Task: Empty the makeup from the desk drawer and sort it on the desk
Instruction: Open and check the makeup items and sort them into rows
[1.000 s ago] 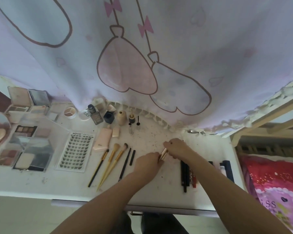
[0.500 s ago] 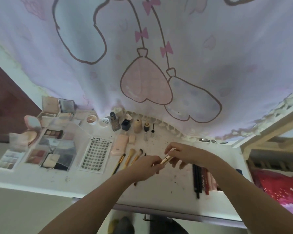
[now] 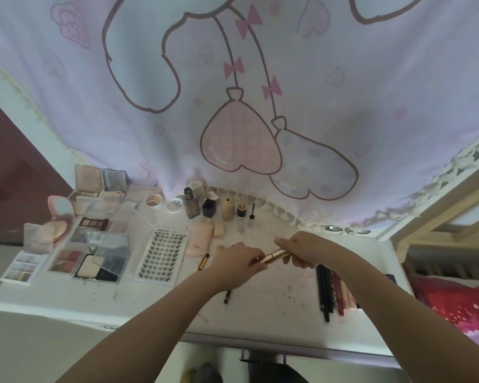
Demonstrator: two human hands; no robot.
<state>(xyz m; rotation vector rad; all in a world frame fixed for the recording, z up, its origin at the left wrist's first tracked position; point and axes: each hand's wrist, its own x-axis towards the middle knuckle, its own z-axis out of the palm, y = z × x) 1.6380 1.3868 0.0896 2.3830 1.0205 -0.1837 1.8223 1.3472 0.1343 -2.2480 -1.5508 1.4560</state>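
Both hands met over the middle of the white desk (image 3: 260, 313). The left hand (image 3: 234, 265) and the right hand (image 3: 306, 248) each pinched one end of a gold tube (image 3: 274, 255), which lay tilted between their fingertips, a little above the desk surface. The fingers of both hands were curled around it.

Under the left hand and partly hidden by it lay some gold-handled brushes (image 3: 203, 261); only two showed clearly, and a thin dark pencil (image 3: 227, 295) came out below the wrist. To the right of the right fingers, close to the forearm, lay a row of pencils (image 3: 328, 291), black and red; the arm covered part of them, so I could not count them exactly.

Beyond the fingers, near the curtain (image 3: 260, 92), stood about five small bottles (image 3: 227, 212) in a line. A pink tube (image 3: 201, 239) lay just in front of them. Further left of the left fingers was one card of false lashes (image 3: 162, 255), and then a group of open palettes (image 3: 94, 255), several of them, touching each other.
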